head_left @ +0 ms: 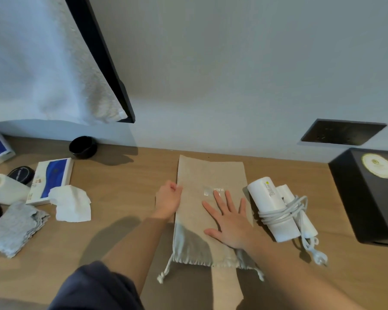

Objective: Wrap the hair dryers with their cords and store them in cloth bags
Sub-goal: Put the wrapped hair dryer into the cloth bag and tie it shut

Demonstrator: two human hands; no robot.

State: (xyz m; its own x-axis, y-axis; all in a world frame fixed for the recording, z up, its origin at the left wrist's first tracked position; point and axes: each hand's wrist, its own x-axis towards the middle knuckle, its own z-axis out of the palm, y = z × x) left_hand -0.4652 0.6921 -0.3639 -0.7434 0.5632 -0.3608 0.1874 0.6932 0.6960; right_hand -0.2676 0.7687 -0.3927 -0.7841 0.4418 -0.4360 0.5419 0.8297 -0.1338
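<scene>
A beige cloth drawstring bag point(207, 175) lies flat on the wooden counter, its gathered mouth and cords toward me. My right hand point(230, 217) rests flat on the bag with fingers spread. My left hand point(169, 199) is curled at the bag's left edge and seems to pinch the fabric there. To the right of the bag lies a white hair dryer point(272, 209), folded, with its grey-white cord wound around the body. The cord's plug point(318, 258) trails toward me on the counter.
A black box point(367, 198) with round labelled lids stands at the right. On the left are crumpled white tissue point(72, 204), a grey folded cloth point(16, 227), blue-and-white boxes point(52, 180), a white cup point(2, 191) and a black bowl point(83, 146). A towel hangs upper left.
</scene>
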